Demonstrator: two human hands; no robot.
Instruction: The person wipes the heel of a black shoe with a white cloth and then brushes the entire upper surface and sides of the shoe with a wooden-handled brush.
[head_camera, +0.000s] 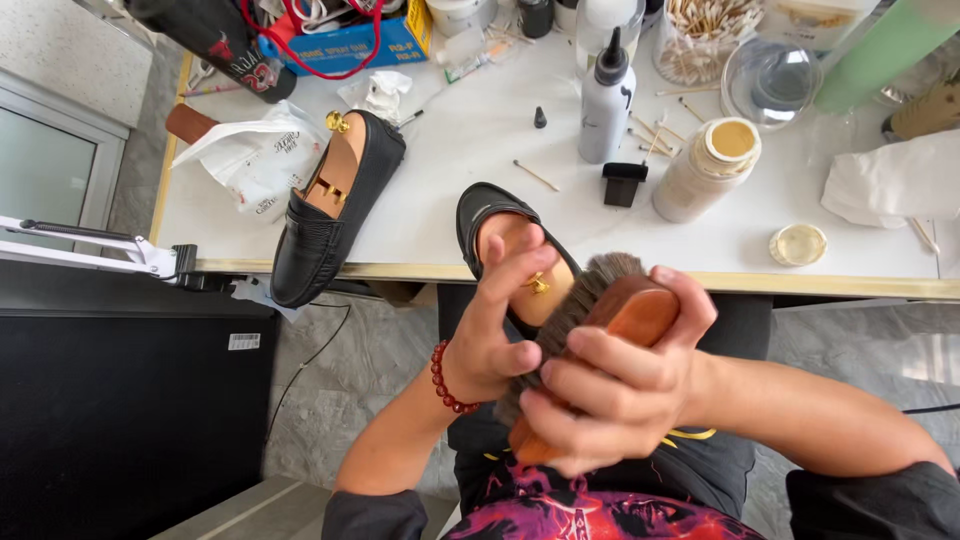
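While left hand (490, 330) grips black loafer (520, 255) from inside, toe pointing away, right hand (610, 385) clasps wooden brush (590, 330), bristles touching shoe's right side.

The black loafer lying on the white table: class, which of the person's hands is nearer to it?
The left hand. It holds the other shoe just right of the black loafer on the white table. The right hand grips the wooden brush further right.
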